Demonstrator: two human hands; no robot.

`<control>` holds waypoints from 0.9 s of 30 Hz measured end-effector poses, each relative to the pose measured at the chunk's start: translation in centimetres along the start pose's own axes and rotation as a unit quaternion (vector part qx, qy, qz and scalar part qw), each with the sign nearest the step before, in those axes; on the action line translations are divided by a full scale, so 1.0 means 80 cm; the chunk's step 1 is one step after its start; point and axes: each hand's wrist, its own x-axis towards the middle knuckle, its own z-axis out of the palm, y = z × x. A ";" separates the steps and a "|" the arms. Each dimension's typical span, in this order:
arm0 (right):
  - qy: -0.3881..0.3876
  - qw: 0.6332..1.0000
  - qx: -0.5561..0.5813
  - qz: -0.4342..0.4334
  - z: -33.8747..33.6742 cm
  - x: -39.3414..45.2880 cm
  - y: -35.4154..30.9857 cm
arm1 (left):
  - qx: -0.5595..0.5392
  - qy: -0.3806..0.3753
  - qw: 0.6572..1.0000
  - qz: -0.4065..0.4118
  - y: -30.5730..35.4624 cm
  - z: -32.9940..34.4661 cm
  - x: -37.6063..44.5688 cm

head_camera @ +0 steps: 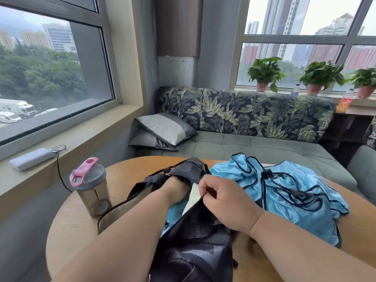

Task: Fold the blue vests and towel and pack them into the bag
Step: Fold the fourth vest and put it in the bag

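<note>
Round wooden table [126, 171] carries my dark bag [195, 237]; my right hand [225, 202] pinches its opening edge, my left hand [175, 189] is buried inside, fingers hidden. Blue vests [284, 192] lie crumpled just right.

one head-worn wide-angle view looks forward and down, seemingly close over the round table [126, 169].

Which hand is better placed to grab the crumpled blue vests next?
Right hand: it pinches the dark fabric bag's rim right beside the crumpled blue vests. Left hand is buried inside the bag.
</note>
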 end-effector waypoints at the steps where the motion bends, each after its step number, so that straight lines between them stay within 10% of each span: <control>1: 0.002 1.000 0.002 0.005 -0.001 -0.003 0.003 | -0.006 0.007 1.000 0.014 -0.001 -0.002 -0.002; 14: 0.023 0.999 0.020 0.042 -0.001 -0.038 0.002 | -0.057 -0.019 0.998 -0.030 -0.041 0.018 -0.005; 22: 0.033 0.998 0.008 0.054 0.004 -0.052 0.003 | 0.241 0.017 0.968 0.064 -0.039 -0.021 -0.039; 27: 0.028 0.998 0.005 0.052 0.007 -0.055 0.001 | 0.361 -0.094 0.928 -0.004 -0.070 -0.022 -0.072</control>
